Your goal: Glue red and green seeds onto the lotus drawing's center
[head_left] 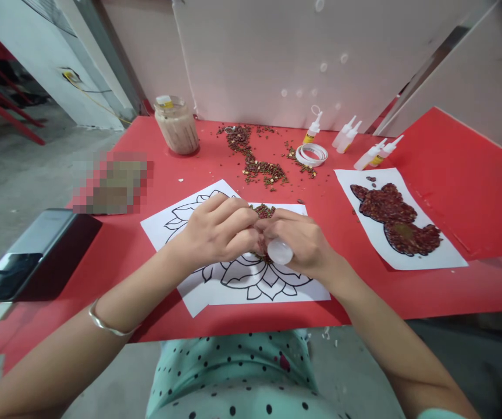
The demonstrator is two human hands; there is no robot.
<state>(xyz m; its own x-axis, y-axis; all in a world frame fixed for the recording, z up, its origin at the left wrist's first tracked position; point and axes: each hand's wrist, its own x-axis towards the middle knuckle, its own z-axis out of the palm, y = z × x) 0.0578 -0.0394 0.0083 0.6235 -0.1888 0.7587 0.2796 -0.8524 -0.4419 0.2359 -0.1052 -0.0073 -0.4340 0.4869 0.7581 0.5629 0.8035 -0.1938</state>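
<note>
My left hand [218,230] and my right hand [301,241] meet over a white sheet with a black flower outline [259,285] on the red table [189,169]. My right hand grips a small white glue bottle [280,252], its round base toward me. My left hand's fingers are curled against the bottle's tip end, which is hidden. A patch of dark red seeds [264,210] lies on the sheet just beyond my fingers.
Loose seeds [255,163] trail across the table behind the sheet. A glass jar [176,124], a roll of tape [312,154] and several glue bottles [346,134] stand farther back. A seed-filled picture [397,221] lies right. A dark phone [32,253] sits left.
</note>
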